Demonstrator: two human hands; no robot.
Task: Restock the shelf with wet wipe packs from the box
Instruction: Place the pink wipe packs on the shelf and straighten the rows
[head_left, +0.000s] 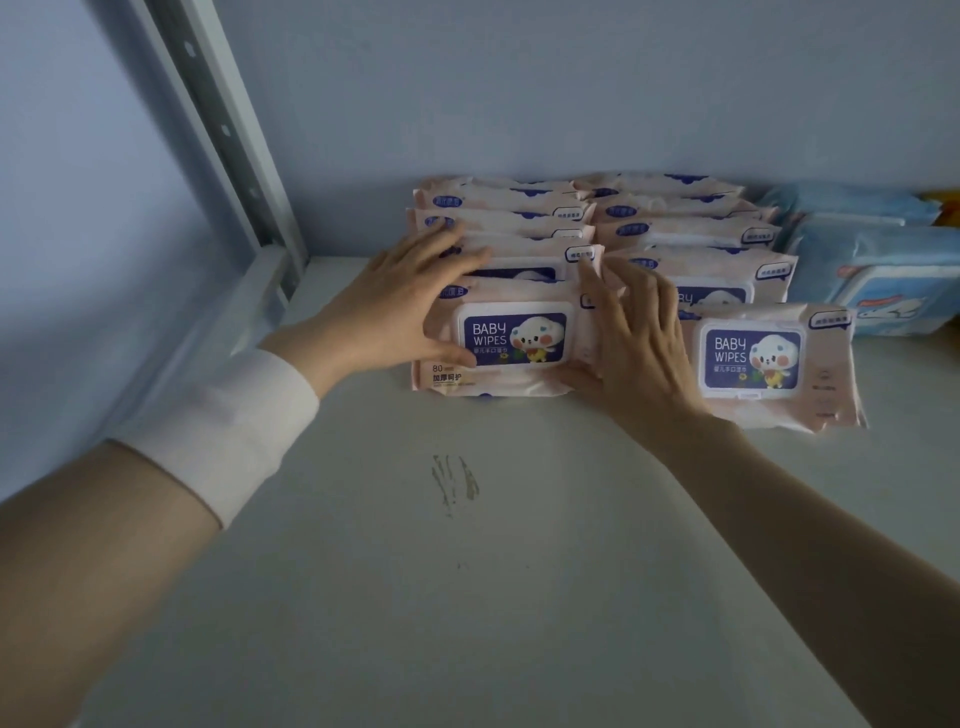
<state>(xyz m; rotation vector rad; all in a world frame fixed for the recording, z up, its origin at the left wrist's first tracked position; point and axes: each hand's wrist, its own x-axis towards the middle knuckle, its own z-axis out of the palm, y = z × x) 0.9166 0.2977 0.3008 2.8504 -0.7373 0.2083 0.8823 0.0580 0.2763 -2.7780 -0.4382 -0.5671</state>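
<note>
Two rows of pink baby wipe packs stand leaning on the white shelf (467, 545), against the back wall. The front pack of the left row (511, 338) shows a blue "BABY WIPES" lid. My left hand (395, 306) presses on its left end with fingers spread over the packs behind. My right hand (634, 338) grips its right end, thumb under the bottom edge. The front pack of the right row (769, 364) stands just right of my right hand. No box is in view.
Light blue wipe packs (878, 275) are stacked at the far right. A white metal shelf upright (228, 135) rises at the left. The shelf surface has a scuff mark (454, 483) in front of the packs.
</note>
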